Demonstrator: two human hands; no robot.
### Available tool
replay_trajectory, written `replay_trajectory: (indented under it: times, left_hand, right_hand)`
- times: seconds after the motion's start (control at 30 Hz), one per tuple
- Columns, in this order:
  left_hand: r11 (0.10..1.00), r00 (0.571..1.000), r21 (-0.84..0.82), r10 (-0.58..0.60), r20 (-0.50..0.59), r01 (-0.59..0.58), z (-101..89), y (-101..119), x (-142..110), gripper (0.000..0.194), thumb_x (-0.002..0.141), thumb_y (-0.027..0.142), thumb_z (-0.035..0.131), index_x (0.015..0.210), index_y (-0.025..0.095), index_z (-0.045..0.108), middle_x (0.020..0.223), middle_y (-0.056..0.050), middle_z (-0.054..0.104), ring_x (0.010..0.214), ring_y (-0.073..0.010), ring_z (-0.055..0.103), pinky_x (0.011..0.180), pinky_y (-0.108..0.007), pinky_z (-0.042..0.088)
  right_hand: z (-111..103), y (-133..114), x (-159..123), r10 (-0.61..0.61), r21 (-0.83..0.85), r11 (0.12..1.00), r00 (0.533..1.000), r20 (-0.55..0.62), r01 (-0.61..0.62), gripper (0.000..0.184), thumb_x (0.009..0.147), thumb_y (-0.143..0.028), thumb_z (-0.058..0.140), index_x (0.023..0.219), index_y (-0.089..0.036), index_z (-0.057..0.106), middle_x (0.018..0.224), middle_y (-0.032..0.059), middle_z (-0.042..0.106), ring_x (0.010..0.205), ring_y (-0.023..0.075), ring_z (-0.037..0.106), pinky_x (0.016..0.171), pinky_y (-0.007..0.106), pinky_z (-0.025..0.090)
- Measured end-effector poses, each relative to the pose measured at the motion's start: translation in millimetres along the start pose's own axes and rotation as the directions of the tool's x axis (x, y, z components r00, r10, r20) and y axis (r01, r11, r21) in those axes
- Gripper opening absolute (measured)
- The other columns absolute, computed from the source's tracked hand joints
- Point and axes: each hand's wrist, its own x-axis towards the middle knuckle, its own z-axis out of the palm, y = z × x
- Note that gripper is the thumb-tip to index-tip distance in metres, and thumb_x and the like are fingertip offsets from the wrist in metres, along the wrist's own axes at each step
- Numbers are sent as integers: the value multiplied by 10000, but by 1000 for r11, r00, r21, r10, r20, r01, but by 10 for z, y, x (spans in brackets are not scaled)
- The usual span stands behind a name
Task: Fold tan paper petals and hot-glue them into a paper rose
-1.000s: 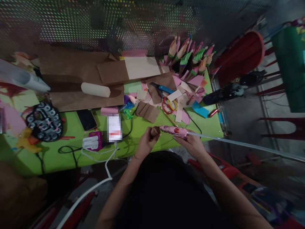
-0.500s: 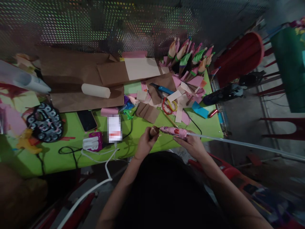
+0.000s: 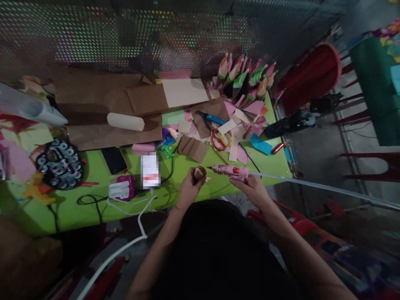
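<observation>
Head cam: L hand (image 3: 188, 192) has fingers curled closed round a small brown rolled-paper piece (image 3: 199, 173), over the green tabletop's (image 3: 162, 199) near edge. R hand (image 3: 252, 188) grips a pink patterned plastic glue gun (image 3: 229, 170), also over nr edge; some fingers hidden under it. Gun's long axis runs approx. L–R, dark nozzle pointing L twd the paper, just short of it. Long clear glue stick (image 3: 312, 186) juts from its rear to R, slanting slightly nearer the person. Red-and-yellow-handled scissors (image 3: 213, 141) lie beyond.

From here, the glue gun (image 3: 229, 170) looks pink with dark blotches, the rolled paper (image 3: 200, 172) brown, the desk (image 3: 218, 188) lime green.
</observation>
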Motion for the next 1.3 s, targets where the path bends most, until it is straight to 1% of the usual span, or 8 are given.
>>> replay_trajectory:
  times: [0.17, 0.3, 0.6, 0.77, 0.93, 1.07, 1.17, 1.3]
  left_hand:
    - [996, 999, -87, 33, -28, -35, -42, 28, 23, 244, 792, 371, 652, 932, 201, 548, 849, -9, 655, 816, -163, 619, 791, -272, 489]
    - [992, 995, -98, 79, -56, -84, -64, 33, 31, 242, 780, 385, 679, 901, 206, 570, 826, -6, 653, 788, -167, 617, 784, -286, 506]
    - [989, 998, -142, 42, -47, -49, -73, 173, 27, 260, 740, 409, 695, 838, 212, 557, 769, 9, 606, 750, -153, 586, 747, -268, 502]
    - [988, 998, -148, 38, -47, -45, -64, 192, 36, 274, 726, 411, 695, 836, 207, 548, 773, 3, 614, 757, -150, 595, 749, -263, 505]
    - [991, 995, -113, 59, -77, -67, -101, 172, 31, 275, 733, 405, 703, 844, 212, 542, 794, 2, 602, 772, -153, 583, 769, -271, 501]
    - [979, 984, -183, 58, -167, -89, -159, 142, 32, 346, 713, 426, 735, 896, 216, 531, 833, 1, 589, 792, -156, 579, 787, -282, 501]
    - [967, 966, -229, 54, -254, -114, -232, 171, 36, 386, 698, 435, 750, 918, 230, 507, 830, 18, 563, 775, -141, 567, 763, -268, 501]
    - [966, 929, -207, 69, -363, -153, -340, 245, 34, 357, 704, 370, 752, 916, 242, 495, 815, 30, 559, 760, -128, 562, 729, -244, 496]
  right_hand:
    - [-75, 319, 122, 248, 373, 911, 957, -154, -176, 353, 693, -537, 702, 734, -188, 673, 601, 13, 614, 566, 155, 538, 543, 280, 432]
    - [-210, 619, 250, 381, 489, 847, 881, -281, -210, 404, 625, -560, 706, 774, -188, 657, 589, 0, 596, 507, 127, 498, 474, 261, 393]
    - [-108, 1217, 406, 456, 459, 845, 816, -355, -273, 505, 557, -663, 675, 729, -198, 580, 534, -16, 561, 447, 117, 468, 432, 257, 376]
    - [-13, 1339, 470, 427, 346, 891, 804, -413, -295, 510, 620, -691, 618, 771, -207, 560, 572, -27, 558, 509, 146, 497, 500, 282, 408]
    - [-162, 1316, 317, 320, 126, 945, 784, -532, -301, 407, 706, -574, 615, 846, -196, 565, 734, 9, 588, 664, 176, 515, 623, 301, 409]
    - [-81, 1138, 228, 155, -40, 979, 852, -500, -202, 256, 770, -450, 583, 831, -202, 569, 812, 34, 595, 735, 183, 515, 694, 313, 421]
    - [247, 909, 231, 28, -108, 992, 948, -317, -66, 157, 805, -358, 577, 833, -209, 620, 817, 33, 622, 732, 181, 557, 703, 308, 449]
    - [788, 595, 246, -72, -171, 984, 990, -123, 51, 113, 809, -295, 648, 889, -217, 670, 914, 53, 660, 826, 197, 613, 761, 313, 464]
